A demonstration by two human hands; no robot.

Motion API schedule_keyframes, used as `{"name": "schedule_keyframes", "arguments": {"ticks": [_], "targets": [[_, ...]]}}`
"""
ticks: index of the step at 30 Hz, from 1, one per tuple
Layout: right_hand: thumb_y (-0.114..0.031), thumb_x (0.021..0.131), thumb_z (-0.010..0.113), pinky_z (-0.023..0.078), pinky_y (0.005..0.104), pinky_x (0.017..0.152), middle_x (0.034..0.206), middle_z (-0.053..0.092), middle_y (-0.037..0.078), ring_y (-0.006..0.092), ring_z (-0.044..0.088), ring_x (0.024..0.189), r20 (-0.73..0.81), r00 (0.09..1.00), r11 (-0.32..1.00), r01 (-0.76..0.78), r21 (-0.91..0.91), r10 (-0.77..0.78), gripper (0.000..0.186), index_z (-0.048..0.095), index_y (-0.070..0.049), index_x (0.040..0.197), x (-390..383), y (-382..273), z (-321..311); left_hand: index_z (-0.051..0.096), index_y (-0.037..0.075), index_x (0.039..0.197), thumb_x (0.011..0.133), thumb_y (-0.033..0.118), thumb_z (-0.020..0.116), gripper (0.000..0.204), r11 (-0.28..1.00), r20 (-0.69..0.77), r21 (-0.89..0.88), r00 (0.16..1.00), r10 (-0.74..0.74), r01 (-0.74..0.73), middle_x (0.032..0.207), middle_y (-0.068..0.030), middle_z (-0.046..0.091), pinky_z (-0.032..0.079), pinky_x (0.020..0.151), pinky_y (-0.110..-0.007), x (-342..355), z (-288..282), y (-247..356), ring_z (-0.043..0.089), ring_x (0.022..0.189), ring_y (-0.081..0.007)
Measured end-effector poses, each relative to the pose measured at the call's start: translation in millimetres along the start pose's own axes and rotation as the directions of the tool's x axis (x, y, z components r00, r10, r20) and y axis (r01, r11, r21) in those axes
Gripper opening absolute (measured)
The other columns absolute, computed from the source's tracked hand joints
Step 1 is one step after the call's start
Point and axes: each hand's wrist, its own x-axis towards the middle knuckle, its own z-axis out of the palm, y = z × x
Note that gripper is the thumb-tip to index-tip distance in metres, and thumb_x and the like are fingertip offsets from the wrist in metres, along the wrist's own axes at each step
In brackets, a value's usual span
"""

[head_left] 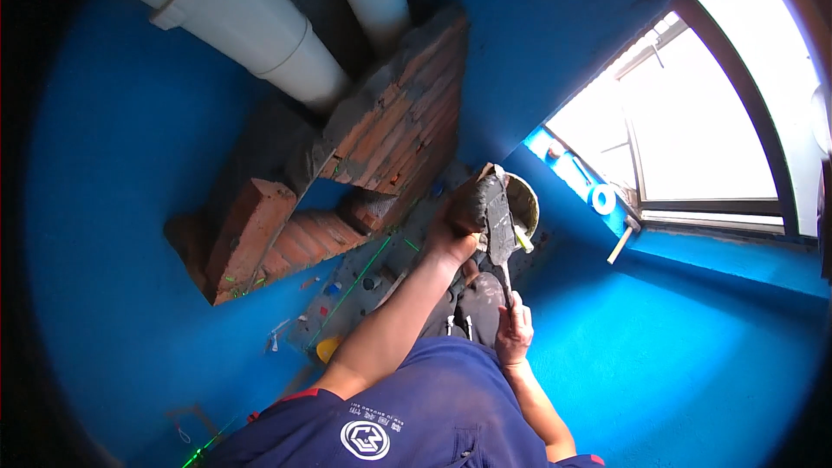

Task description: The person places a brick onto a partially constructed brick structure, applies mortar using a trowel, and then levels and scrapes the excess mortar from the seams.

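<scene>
Head | left hand (452, 244) grips, apparently, brick (488, 176) | right hand (515, 334) clasps mortar-smeared trowel (500, 234)

With our left hand (451, 240) we hold a brick (471, 206) beside the mortar-smeared trowel (497, 221), whose handle our right hand (515, 331) grips. A bucket (529, 199) shows behind. To our left, white pipes (260, 30) descend behind brickwork (407, 117); to our right, a hammer (620, 244) juts from the windowsill (719, 253).
</scene>
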Motion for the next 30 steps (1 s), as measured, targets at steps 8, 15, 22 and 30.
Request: {"name": "schedule_keyframes", "arguments": {"ticks": [8, 15, 22, 30], "targets": [[-0.002, 0.085, 0.066, 0.049, 0.0348, 0.063, 0.087, 0.062, 0.015, 0.0293, 0.06, 0.072, -0.104, 0.994, 1.0, 0.014, -0.015, -0.015, 0.036, 0.06, -0.004, 0.12, 8.3, 0.0, -42.6, 0.032, -0.003, 0.143, 0.101, 0.019, 0.027, 0.048, 0.989, 0.045, 0.134, 0.996, -0.072, 0.066, 0.144, -0.0165, 0.041, 0.031, 0.113, -0.045, -6.6, 60.4, 0.0, 0.041, 0.133, -0.0304], [-0.004, 0.083, 0.068, 0.05, 0.0357, 0.063, 0.086, 0.062, 0.014, 0.0308, 0.062, 0.072, -0.012, 0.998, 0.998, 0.063, -0.004, -0.063, 0.036, 0.062, -0.009, 0.117, 40.4, -2.1, -35.4, 0.044, 0.001, 0.137, 0.1, 0.023, 0.032, 0.044, 0.991, -0.082, -0.037, 0.988, -0.13, 0.127, 0.139, -0.0165, 0.048, 0.033, 0.111, -0.05, -24.4, 27.5, 26.8, 0.045, 0.129, -0.034], [-0.006, 0.082, 0.067, 0.051, 0.0365, 0.062, 0.085, 0.064, 0.013, 0.0311, 0.064, 0.072, 0.028, 0.999, 0.998, 0.03, -0.061, -0.028, 0.032, 0.063, -0.01, 0.114, 43.1, 2.4, -68.1, 0.046, 0.002, 0.136, 0.097, 0.023, 0.043, 0.044, 0.992, -0.269, 0.111, 0.963, -0.021, 0.053, 0.136, -0.0165, 0.05, 0.036, 0.108, -0.049, -44.8, 37.5, 42.2, 0.047, 0.127, -0.0335], [-0.009, 0.08, 0.07, 0.048, 0.0347, 0.056, 0.074, 0.056, 0.008, 0.0249, 0.059, 0.065, 0.448, 0.821, 0.832, 0.495, -0.248, -0.354, 0.027, 0.064, -0.008, 0.106, 142.3, -45.1, -142.9, 0.051, 0.002, 0.128, 0.091, 0.023, 0.056, 0.043, 0.76, -0.407, 0.626, 0.905, 0.126, 0.176, 0.126, -0.0129, 0.059, 0.044, 0.099, -0.043, -58.1, 38.8, 57.6, 0.056, 0.114, -0.0278]]}}
